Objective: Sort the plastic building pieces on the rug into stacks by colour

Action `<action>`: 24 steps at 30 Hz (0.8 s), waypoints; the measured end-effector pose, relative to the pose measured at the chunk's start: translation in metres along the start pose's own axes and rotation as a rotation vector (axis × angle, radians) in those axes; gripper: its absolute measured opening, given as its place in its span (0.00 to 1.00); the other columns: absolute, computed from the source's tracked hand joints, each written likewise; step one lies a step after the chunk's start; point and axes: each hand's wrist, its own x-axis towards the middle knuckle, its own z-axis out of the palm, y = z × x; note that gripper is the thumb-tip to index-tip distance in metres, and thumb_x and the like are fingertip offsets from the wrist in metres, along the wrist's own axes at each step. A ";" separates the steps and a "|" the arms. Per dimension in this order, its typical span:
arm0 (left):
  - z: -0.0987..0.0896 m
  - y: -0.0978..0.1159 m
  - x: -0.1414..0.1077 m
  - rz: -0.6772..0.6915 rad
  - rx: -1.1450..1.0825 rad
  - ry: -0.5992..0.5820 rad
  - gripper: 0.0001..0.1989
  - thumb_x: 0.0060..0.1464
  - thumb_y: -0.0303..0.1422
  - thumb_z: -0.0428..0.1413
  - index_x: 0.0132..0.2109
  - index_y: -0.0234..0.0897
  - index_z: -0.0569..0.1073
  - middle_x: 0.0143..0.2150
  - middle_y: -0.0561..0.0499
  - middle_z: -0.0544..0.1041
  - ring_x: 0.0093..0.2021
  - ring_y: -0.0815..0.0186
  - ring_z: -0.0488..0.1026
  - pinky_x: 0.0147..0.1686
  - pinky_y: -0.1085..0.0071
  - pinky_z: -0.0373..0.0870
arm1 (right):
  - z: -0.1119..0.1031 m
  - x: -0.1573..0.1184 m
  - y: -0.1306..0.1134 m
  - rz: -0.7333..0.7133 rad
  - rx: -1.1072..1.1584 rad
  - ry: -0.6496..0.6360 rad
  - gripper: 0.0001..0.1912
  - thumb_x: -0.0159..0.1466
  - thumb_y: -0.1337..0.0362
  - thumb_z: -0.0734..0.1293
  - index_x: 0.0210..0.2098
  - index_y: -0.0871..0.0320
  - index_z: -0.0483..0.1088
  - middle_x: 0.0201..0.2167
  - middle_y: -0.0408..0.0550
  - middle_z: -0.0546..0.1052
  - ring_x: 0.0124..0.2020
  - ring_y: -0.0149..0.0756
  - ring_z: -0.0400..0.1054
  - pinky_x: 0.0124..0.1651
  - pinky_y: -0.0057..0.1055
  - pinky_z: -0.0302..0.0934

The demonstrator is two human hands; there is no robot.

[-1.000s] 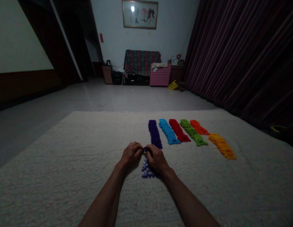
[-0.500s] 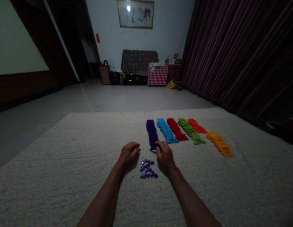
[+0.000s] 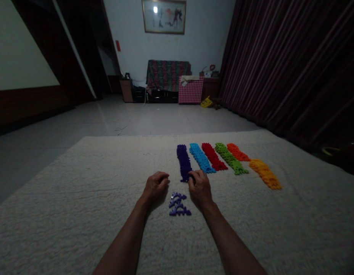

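My left hand (image 3: pixel 156 185) rests on the pale blanket with its fingers curled closed, and nothing shows at its fingertips. My right hand (image 3: pixel 200 187) pinches at the near end of a row of dark purple toothed plastic pieces (image 3: pixel 184 162); its fingers partly hide the piece they touch. Between my wrists lie purple interlocking plastic pieces (image 3: pixel 179 209) with arched cut-outs and knobbed edges, flat and touching each other.
Right of the purple row are blue (image 3: pixel 200 157), red (image 3: pixel 213 156), green (image 3: pixel 230 158), orange (image 3: pixel 237 152) and yellow (image 3: pixel 264 173) rows of similar pieces. They lie on a pale blanket (image 3: pixel 108 164). Beyond are a tiled floor (image 3: pixel 165 118) and a cloth-covered cabinet (image 3: pixel 191 91).
My right hand has shifted very slightly at the near end of the purple row, and the piece there now sits closer against the row. My left hand has not visibly moved.
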 end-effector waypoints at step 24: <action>0.000 0.007 -0.001 -0.054 -0.001 0.035 0.11 0.53 0.30 0.55 0.41 0.37 0.80 0.39 0.48 0.82 0.40 0.64 0.78 0.43 0.69 0.73 | -0.034 -0.017 -0.022 -0.229 0.328 -0.459 0.12 0.53 0.77 0.63 0.34 0.56 0.70 0.38 0.48 0.70 0.42 0.38 0.66 0.47 0.35 0.63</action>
